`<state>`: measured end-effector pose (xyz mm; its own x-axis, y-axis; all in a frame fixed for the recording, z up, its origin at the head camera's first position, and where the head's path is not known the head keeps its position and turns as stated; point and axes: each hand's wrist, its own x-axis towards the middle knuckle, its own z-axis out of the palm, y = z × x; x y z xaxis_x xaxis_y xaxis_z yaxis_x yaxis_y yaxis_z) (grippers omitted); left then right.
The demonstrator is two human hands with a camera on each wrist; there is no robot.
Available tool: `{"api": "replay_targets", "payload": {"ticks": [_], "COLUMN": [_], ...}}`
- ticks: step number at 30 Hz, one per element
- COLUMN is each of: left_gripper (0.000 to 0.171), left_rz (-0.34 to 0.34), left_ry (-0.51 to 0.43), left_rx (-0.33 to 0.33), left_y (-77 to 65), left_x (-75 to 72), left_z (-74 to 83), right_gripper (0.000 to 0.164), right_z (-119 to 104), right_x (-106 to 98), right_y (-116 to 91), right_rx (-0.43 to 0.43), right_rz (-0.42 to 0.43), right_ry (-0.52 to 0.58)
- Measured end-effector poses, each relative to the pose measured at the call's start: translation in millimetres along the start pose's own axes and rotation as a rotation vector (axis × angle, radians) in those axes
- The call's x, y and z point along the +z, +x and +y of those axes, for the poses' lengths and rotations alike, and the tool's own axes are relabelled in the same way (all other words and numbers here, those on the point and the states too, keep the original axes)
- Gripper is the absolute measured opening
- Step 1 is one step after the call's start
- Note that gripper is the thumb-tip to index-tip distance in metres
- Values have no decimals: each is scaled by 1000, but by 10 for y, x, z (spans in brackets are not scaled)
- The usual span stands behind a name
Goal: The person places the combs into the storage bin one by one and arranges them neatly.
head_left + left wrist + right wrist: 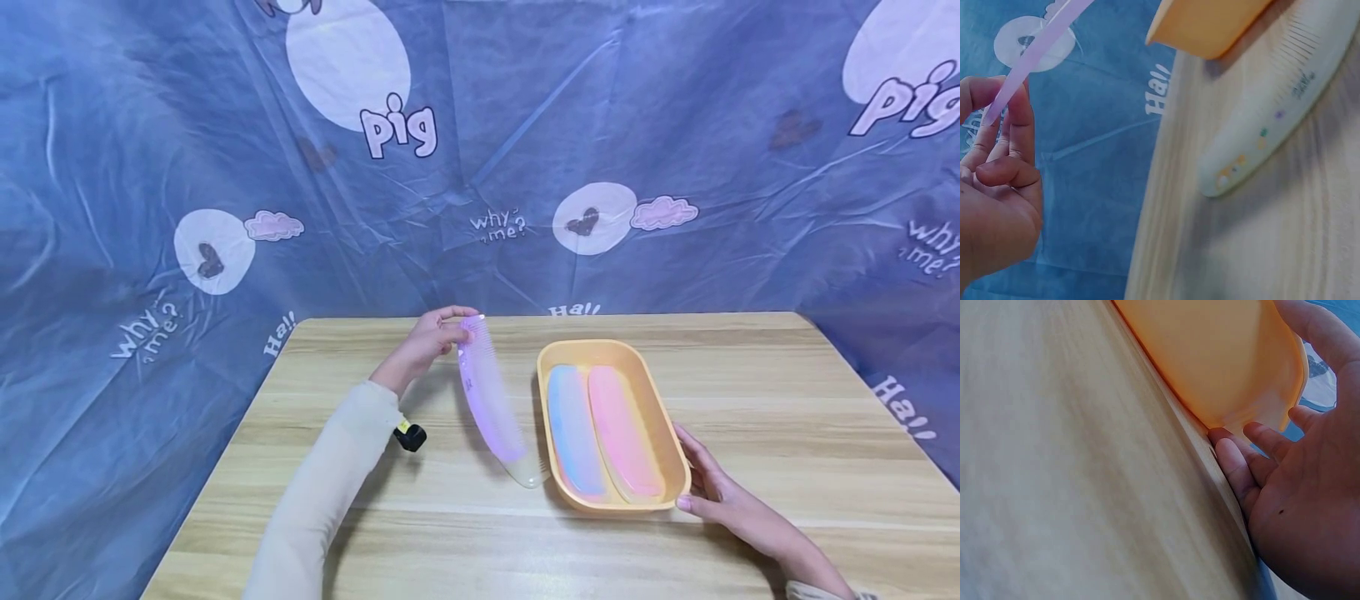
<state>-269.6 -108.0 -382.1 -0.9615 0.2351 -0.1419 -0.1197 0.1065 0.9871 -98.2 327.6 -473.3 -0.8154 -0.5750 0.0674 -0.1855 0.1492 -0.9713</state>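
My left hand [431, 340] pinches a purple comb [487, 392] by its far end, between thumb and fingers, left of a tray. In the left wrist view, a pale comb [1272, 106] with small coloured prints and printed lettering lies on the table below the purple one. From the head, only its cream end [527, 473] shows past the purple comb. My right hand [716, 496] holds the near right corner of the yellow-orange tray [667, 442], thumb at the corner and fingers along the outer side. A blue-and-lilac comb [576, 429] and a pink-and-yellow comb [622, 429] lie side by side inside.
Under the left wrist sits a small black object [411, 436] with a yellow patch. The wood-grain table [420, 533] meets a blue printed cloth [487, 167] at its back edge. Cloth also hangs along both sides.
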Motion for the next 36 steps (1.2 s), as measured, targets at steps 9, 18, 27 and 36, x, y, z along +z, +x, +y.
{"api": "replay_targets", "payload": {"ticks": [9, 18, 27, 36], "left_gripper": [48, 48, 47, 44], "left_rz": [-17, -73, -97, -64], "left_ry": [-1, -63, -106, -126], "left_rx": [26, 70, 93, 68], "left_y": [56, 133, 216, 288], "left_x": [78, 229, 450, 657], "left_z": [162, 269, 322, 298], "right_gripper": [83, 82, 84, 84], "right_z": [5, 23, 33, 39], "right_x": [8, 1, 0, 6], "right_y": [7, 16, 41, 43], "right_rx": [-2, -1, 1, -47], "right_rz": [-1, -3, 14, 9], "right_ry": [17, 15, -4, 1]}}
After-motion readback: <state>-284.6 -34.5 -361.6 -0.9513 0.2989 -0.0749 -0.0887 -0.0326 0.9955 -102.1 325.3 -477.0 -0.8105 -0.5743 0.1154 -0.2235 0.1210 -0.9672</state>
